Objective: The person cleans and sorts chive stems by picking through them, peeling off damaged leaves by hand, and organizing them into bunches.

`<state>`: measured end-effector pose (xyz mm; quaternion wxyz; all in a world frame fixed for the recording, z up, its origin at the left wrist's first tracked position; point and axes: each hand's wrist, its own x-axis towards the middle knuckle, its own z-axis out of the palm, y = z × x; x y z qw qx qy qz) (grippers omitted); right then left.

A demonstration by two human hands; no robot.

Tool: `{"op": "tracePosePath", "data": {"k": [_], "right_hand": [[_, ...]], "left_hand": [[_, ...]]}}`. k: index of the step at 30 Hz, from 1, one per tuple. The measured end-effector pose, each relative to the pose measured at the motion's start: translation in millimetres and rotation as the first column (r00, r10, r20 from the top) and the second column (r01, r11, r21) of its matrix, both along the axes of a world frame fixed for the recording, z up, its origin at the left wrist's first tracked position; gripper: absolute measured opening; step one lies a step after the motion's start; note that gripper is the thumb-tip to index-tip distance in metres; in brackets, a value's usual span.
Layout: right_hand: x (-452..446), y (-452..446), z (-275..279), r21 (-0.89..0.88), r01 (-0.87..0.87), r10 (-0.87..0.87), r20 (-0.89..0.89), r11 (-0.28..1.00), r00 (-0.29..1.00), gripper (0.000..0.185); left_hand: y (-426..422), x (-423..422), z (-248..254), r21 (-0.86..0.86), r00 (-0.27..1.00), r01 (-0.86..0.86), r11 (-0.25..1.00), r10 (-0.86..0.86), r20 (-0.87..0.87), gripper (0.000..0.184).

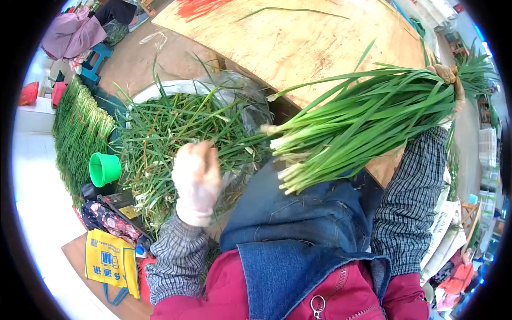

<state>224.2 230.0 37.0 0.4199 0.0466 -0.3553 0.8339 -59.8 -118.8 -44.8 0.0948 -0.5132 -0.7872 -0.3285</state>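
My right hand, in a tan glove, is closed round the leafy end of a large bunch of green garlic. Its long flat leaves run to pale bases, which point left above my lap. My left hand, in a whitish glove, is raised over a heap of loose green leaves and trimmings. The fingers of that hand are curled together, and whatever may be between them is hidden. The heap fills a container lined with clear plastic.
A wooden table stands ahead, with red strips and one loose leaf on it. On the left are stacked green bundles, a green bucket, a yellow bag and a blue stool. A person sits at upper left.
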Motion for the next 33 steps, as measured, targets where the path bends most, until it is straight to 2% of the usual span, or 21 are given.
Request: {"op": "tracePosePath", "data": {"k": [2, 3, 4, 6, 9, 12, 14, 16, 18, 19, 20, 22, 23, 24, 25, 26, 27, 28, 30, 32, 33], "right_hand": [[-4.0, 0.9, 0.8, 0.019, -0.007, 0.008, -0.017, 1.0, 1.0, 0.011], [-2.4, 2.1, 0.3, 0.036, 0.022, -0.022, 0.005, 0.999, 1.0, 0.011], [-0.4, 2.8, 0.9, 0.053, 0.054, -0.056, 0.026, 0.997, 0.998, 0.01], [2.0, 1.5, 3.3, 0.039, 0.028, -0.03, 0.05, 0.999, 0.998, 0.009], [-2.2, -3.6, 6.5, 0.04, -0.048, 0.045, 0.072, 0.998, 0.996, 0.012], [2.5, -0.1, 1.6, 0.039, 0.13, -0.132, 0.058, 0.991, 0.99, 0.014], [3.0, 0.4, 3.4, 0.022, 0.072, -0.074, 0.09, 0.997, 0.993, 0.015], [3.4, 3.5, 2.7, 0.023, 0.073, -0.075, 0.101, 0.997, 0.992, 0.015], [4.4, 6.3, 0.6, 0.042, 0.142, -0.145, 0.082, 0.989, 0.986, 0.014], [5.7, 5.8, -0.3, 0.038, 0.117, -0.12, 0.087, 0.992, 0.989, 0.011], [6.3, 6.0, -1.5, 0.041, 0.072, -0.075, 0.091, 0.997, 0.993, 0.011], [7.3, 10.6, -3.7, 0.048, -0.025, 0.02, 0.1, 0.999, 0.995, 0.011], [7.8, 12.7, -2.3, 0.048, -0.029, 0.024, 0.11, 0.998, 0.994, 0.011], [8.4, 11.8, -3.0, 0.039, -0.014, 0.009, 0.109, 0.999, 0.994, 0.01], [6.7, 8.1, -1.0, 0.036, 0.0, -0.004, 0.109, 0.999, 0.994, 0.01], [4.9, 7.0, 2.1, 0.036, 0.016, -0.02, 0.109, 0.999, 0.994, 0.009], [6.9, 11.9, 1.0, 0.04, 0.01, -0.013, 0.088, 0.999, 0.996, 0.008], [8.2, 13.5, 0.3, 0.056, -0.006, 0.0, 0.101, 0.998, 0.995, 0.008], [6.2, 9.7, 1.2, 0.082, -0.039, 0.028, 0.126, 0.996, 0.992, 0.009], [6.9, 8.4, -0.6, 0.098, 0.024, -0.036, 0.124, 0.995, 0.992, 0.013], [8.6, 10.0, -3.9, 0.1, 0.052, -0.063, 0.113, 0.994, 0.992, 0.014]], "left_hand": [[12.9, 22.6, 14.6, 0.15, 0.985, 0.139, 0.979, -0.152, 0.081, 0.014], [24.3, 38.6, 33.0, 0.069, 0.972, 0.17, 0.983, -0.178, 0.151, 0.017], [37.1, 44.4, 40.5, -0.12, 0.978, 0.203, 0.972, -0.196, 0.068, 0.021], [60.6, 54.8, 29.7, -0.189, 0.959, 0.283, 0.94, -0.282, 0.035, 0.023], [76.0, 54.7, 9.4, -0.222, 0.898, 0.392, 0.893, -0.424, -0.118, 0.018], [64.3, 44.2, 20.3, -0.177, 0.895, 0.442, 0.879, -0.447, 0.019, 0.017], [55.7, 36.3, 20.2, -0.117, 0.914, 0.402, 0.908, -0.405, -0.002, 0.012], [38.6, 19.3, 15.7, 0.003, 0.939, 0.334, 0.943, -0.333, 0.092, 0.009], [3.8, -19.6, 1.5, 0.109, 0.965, 0.261, 0.959, -0.261, -0.011, 0.011], [-26.2, -44.5, -4.8, -0.19, 0.985, 0.082, 0.978, -0.109, -0.134, 0.011], [-56.0, -64.9, -9.0, -0.445, 0.956, -0.14, 0.884, 0.004, -0.294, 0.012], [-88.6, -82.7, -12.7, -0.696, 0.897, -0.396, 0.599, 0.089, -0.433, 0.013], [-77.2, -69.3, -0.3, -0.619, 0.907, -0.348, 0.704, 0.087, -0.411, 0.016], [-56.8, -51.5, 10.9, -0.445, 0.956, -0.191, 0.875, 0.063, -0.287, 0.025], [-34.8, -35.5, 14.1, -0.236, 0.983, 0.008, 0.972, -0.051, -0.177, 0.036], [-11.9, -18.2, 18.5, -0.104, 0.987, 0.149, 0.983, -0.142, 0.073, 0.042], [10.9, -1.9, 29.4, -0.078, 0.963, 0.242, 0.967, -0.229, 0.143, 0.041], [31.7, 11.0, 33.6, -0.114, 0.947, 0.255, 0.96, -0.225, 0.228, 0.038], [64.4, 23.8, 31.8, -0.159, 0.922, 0.359, 0.92, -0.323, 0.212, 0.032], [77.9, 17.3, 14.7, -0.268, 0.895, 0.445, 0.855, -0.436, 0.094, 0.025], [71.0, 11.0, 8.1, -0.11, 0.912, 0.409, 0.906, -0.41, 0.018, 0.022]]}}
